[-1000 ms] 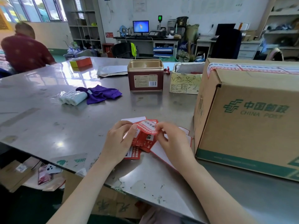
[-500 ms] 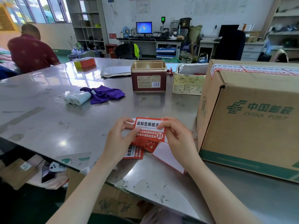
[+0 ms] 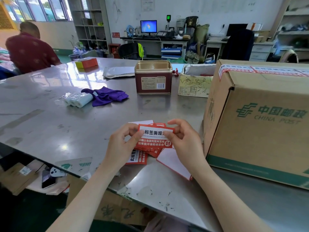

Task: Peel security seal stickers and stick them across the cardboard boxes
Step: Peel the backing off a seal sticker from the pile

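Fingers: both hands pinched one red seal sticker [image 3: 154,137], the left hand [image 3: 122,145] at its left edge, the right hand [image 3: 182,141] at its right, just above the desk [image 3: 50,128].
Risk: the sticker could curl and stick to itself or a fingertip, or tear, if peeled fast.
Loose stickers [image 3: 138,157]: lay under the hands and might catch the adhesive.
Cardboard box [image 3: 260,124]: just right of the hands, taped on top.
Beyond: tin [image 3: 153,79], purple cloth [image 3: 107,96], small open carton [image 3: 194,84]; nothing stood between hands and box.
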Motion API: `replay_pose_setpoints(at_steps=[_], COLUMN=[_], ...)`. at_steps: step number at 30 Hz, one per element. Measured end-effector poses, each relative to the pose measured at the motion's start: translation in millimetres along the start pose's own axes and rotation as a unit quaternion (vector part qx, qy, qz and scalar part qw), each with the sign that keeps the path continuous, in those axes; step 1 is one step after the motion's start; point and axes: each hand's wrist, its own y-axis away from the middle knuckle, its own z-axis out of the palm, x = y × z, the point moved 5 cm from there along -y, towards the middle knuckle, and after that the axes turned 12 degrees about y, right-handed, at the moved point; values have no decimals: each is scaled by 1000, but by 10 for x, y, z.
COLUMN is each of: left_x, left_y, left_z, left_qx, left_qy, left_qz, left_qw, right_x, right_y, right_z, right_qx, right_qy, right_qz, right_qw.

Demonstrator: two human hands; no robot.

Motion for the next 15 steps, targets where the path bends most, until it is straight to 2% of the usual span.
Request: replay_pose_setpoints(at_steps=[3, 5, 8, 10, 15], left_x=[19, 24, -15, -21, -11], left_y=[9, 10, 26, 60, 87], left_z=[3, 2, 10, 68, 111], left_qx=[-14, -26, -68, -119, -141], left_qy=[5, 16, 81, 110, 130], left_qz=[29, 34, -41, -79, -92], left_qw=[999, 999, 994, 984, 977], right_x=[1, 12, 30, 24, 42], right_y=[-1, -2, -2, 4, 10], right_z=[8, -20, -95, -97, -87], right_qx=[4, 27, 71, 64, 69], right_qy=[53, 49, 60, 81, 85], right_qz=[-22, -16, -1, -7, -2], right_qw=[998, 998, 996, 995, 994])
